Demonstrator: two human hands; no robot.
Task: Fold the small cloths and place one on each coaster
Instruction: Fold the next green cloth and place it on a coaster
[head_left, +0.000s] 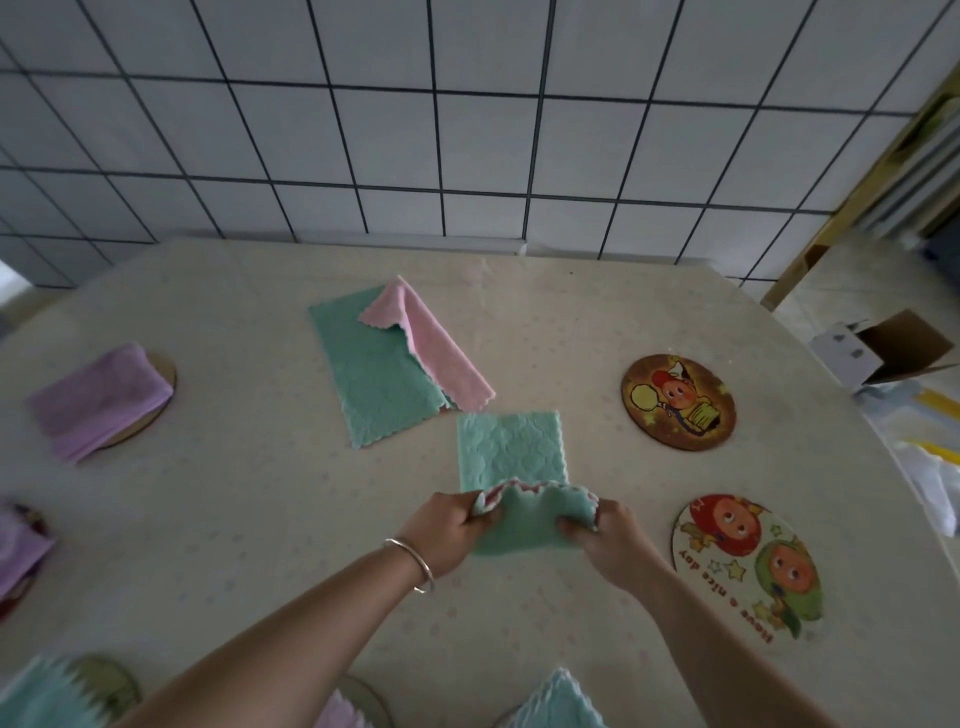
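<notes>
While both hands work: a green cloth (511, 457) lies on the desk (260, 493), near edge lifted
Left hand (447, 530): fingers curled, pinching the cloth's near-left corner
Right hand (605, 535): fingers curled, pinching the near-right corner
Bare coasters: one round (678, 402) far right, one (748, 566) nearer right, both apart from the cloth
Covered coaster (161, 384): far left, bearing a folded purple cloth (98, 400)
Unfolded pile: teal cloth (379, 374) with a pink cloth (431, 348) overlapping it, just beyond the held one

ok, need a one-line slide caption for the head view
Both hands, left and right, fold a green cloth on the table; two coasters at right sit bare.
</notes>
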